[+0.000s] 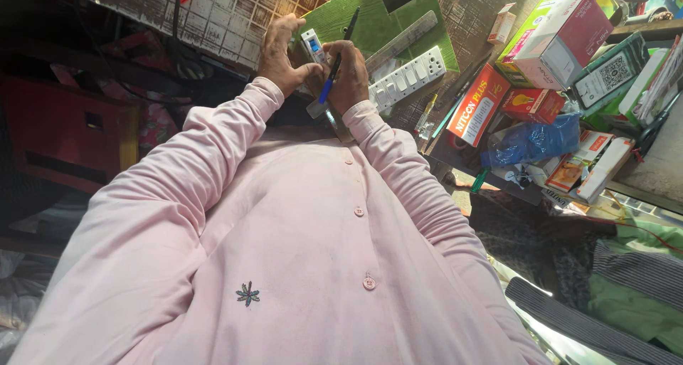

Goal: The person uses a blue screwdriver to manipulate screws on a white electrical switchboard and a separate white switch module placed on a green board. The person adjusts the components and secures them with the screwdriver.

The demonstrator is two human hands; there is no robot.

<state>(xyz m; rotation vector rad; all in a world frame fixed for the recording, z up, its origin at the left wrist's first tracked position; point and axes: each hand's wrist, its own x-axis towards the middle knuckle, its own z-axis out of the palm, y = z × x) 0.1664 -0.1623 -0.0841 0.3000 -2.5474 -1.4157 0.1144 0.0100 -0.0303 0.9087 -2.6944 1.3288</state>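
Note:
The camera looks steeply down my pink shirt front, with both hands at the top of the view. My left hand (281, 52) holds a small white breaker-like device (313, 46) flat against a green board (377, 20). My right hand (350, 77) grips a blue and black pen (334, 66), its tip pointing down beside the device. A metal ruler (402, 41) lies on the board, and a white strip of switches (405, 77) lies just right of my right hand.
At the right a cluttered shelf holds red, orange and pink-and-white boxes (562, 30), a blue plastic bag (530, 141) and papers. A tiled surface (213, 13) lies behind the board. A red cabinet (64, 134) stands at the left. Striped cloth (590, 322) shows at bottom right.

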